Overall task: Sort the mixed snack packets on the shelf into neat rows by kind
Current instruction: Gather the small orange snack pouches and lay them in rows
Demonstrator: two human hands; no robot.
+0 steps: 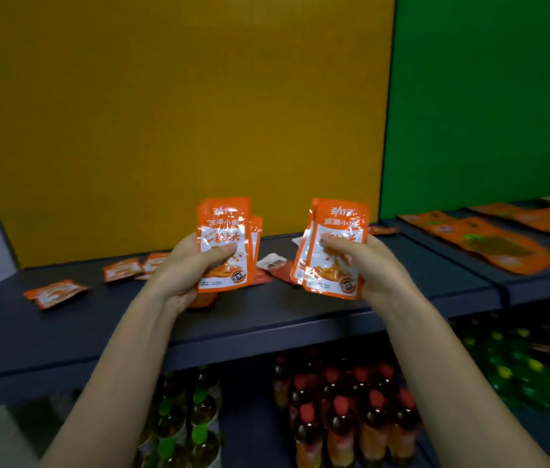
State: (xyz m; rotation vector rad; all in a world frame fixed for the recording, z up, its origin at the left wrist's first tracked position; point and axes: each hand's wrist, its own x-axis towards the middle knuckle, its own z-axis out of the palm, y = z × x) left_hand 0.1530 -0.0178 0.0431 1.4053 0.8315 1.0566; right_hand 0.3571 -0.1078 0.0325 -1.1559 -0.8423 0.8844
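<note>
item 1: your left hand. the thumb lies across the front and the fingers curl behind the left stack of orange packets. it is held upright above the middle of the shelf, and a second packet shows behind the first at its right side.

item 2: your right hand. it has the same thumb-and-finger hold on the right stack of orange packets, which carry the same print. this stack is upright beside the first, and the two do not touch.

item 3: loose packets lying flat on the shelf.
- one packet near the left end
- a pair toward the back edge, left of your left hand
- a small overlapping heap behind and between the two stacks
- one sliver at the back edge, right of your right hand

the prints on these are too blurred to tell their kinds.

item 4: larger orange packets, in overlapping lines on the adjoining section at the right end.

item 5: bottles on the lower level, no part of this job.

progress, as a judgement: early to middle. you have gathered one kind into your two hands, but no neat row of the small packets shows on this section yet. what is left is to collect the loose packets, separate any that differ and lay out the rows.
</note>
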